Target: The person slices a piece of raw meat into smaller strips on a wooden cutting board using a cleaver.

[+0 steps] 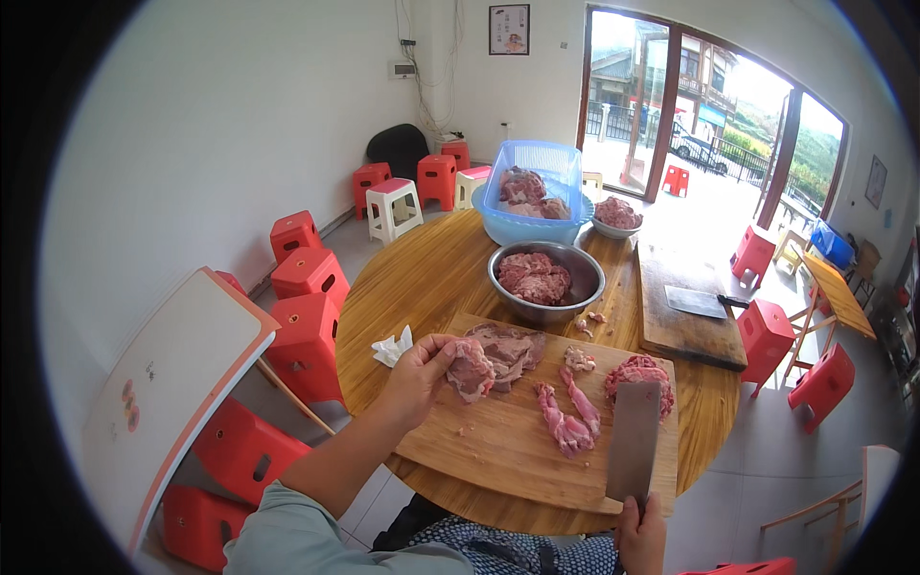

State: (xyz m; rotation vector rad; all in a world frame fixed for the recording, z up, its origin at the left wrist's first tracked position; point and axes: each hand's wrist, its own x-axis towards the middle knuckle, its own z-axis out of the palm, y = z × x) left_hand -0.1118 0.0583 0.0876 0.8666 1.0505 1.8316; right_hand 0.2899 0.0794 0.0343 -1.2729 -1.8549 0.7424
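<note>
Pinched in my left hand (424,374) is a small piece of raw meat (471,372), held above the left part of a wooden cutting board (489,445). My right hand (641,533) grips the handle of a cleaver (634,438), its broad blade over the board's right side. Behind the held piece lies a flat slab of meat (509,352). Two long pink strips of meat (564,424) rest mid-board, with a few fatty scraps (578,359) just beyond them. A pile of chopped meat (640,374) sits at the right, partly hidden by the blade.
Beyond the board stand a steel bowl of meat (546,310), a blue plastic basket with meat (540,169) and a smaller bowl of meat (617,228). A second cleaver (696,302) lies on a dark board (668,336) at right. Crumpled tissue (393,348) is left; red stools (305,345) surround the round table.
</note>
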